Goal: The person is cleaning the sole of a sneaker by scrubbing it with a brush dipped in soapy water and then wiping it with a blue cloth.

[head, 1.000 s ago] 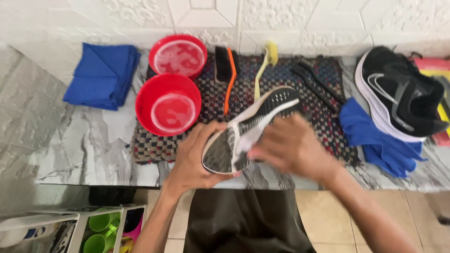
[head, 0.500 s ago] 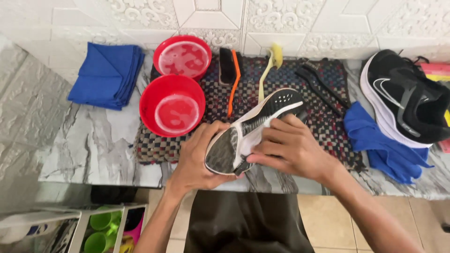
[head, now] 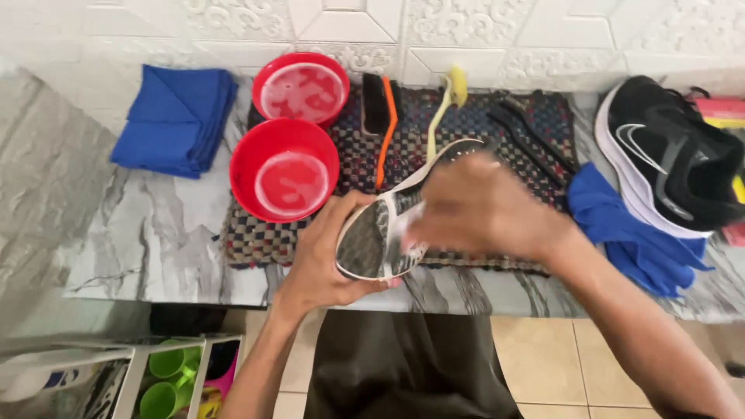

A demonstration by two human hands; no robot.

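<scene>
Blurred hand, half-hidden shoe, cut-off edges

The right hand (head: 485, 209) is smeared by motion, so its fingers and whatever it may hold cannot be made out; it covers the middle of the upturned shoe (head: 380, 240), and the left hand (head: 326, 260) hides the shoe's near side. The black shoe (head: 667, 155) and the coloured items (head: 718, 112) behind it run off the right edge. The woven mat (head: 543, 132) is partly hidden under the bowls and hands. The green cups (head: 167, 384) are cut off at the bottom edge.
</scene>
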